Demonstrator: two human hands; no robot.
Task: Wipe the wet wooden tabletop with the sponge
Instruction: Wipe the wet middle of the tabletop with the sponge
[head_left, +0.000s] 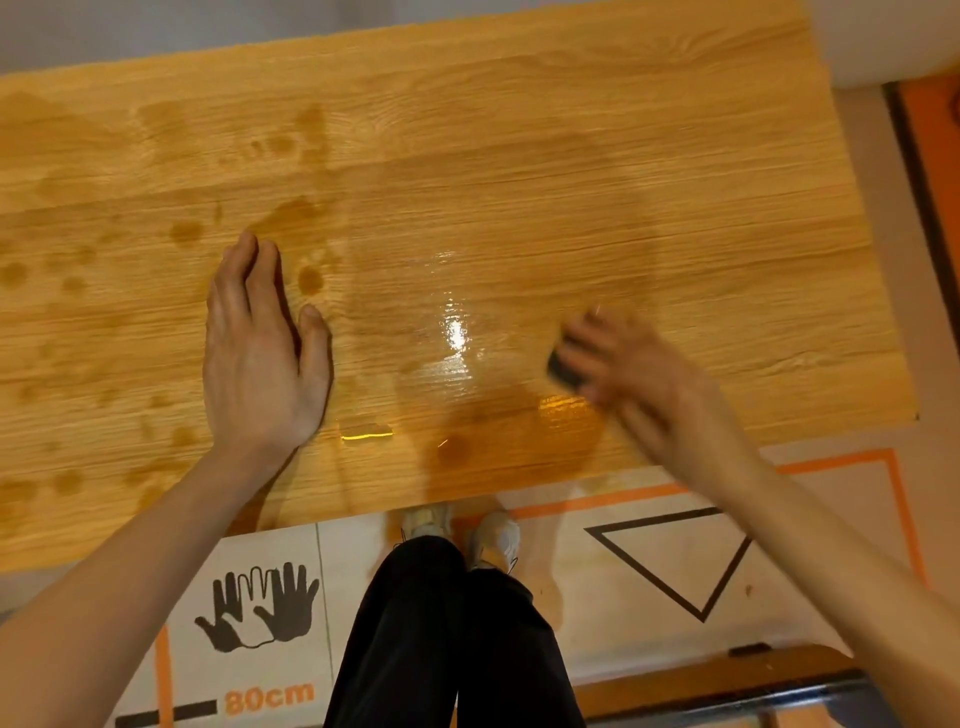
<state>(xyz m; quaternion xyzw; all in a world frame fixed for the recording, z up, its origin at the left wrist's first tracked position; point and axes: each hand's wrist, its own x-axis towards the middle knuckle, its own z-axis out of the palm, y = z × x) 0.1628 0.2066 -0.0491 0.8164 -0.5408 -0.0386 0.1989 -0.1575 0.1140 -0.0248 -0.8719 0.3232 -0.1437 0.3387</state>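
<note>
1. Wood-grain table (519, 130) fills my view, dotted with dark wet spots on the left and a shiny wet patch (457, 332) near the middle.
2. My left hand (260, 358) lies flat on the table, fingers straight and together, thumb out to the side.
3. My right hand (623, 369) is motion-blurred; its grip curls round the dark sponge (566, 371), which sits on the table just right of the wet patch.
4. Below the table edge I see black trousers (441, 639), pale shoes (493, 535) and a floor mat (260, 613) with hand prints.
</note>
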